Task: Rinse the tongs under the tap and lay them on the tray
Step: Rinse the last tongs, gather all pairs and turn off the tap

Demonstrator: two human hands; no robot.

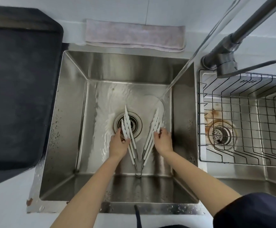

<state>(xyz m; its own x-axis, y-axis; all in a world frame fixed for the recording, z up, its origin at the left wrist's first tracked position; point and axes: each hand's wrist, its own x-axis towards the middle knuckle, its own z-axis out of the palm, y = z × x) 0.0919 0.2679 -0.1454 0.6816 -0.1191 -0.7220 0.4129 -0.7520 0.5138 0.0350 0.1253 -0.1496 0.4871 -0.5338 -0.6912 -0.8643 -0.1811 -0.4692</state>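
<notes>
Gripping one arm of the tongs [138, 142] in each fist, your left hand [118, 144] and right hand [163, 140] are spreading them into a V low in the sink [71, 112], hinge toward its near wall. Water [175, 81] is running onto the basin floor beside the right tip. Your tray [18, 89] is lying on the worktop's left side.

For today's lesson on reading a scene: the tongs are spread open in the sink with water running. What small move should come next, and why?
Probably shift the tongs right, so the white tips pass under the water stream. The stream lands on the sink floor just beyond the right tip, while the left hand and right hand each hold one arm, and the tray is still bare.
</notes>
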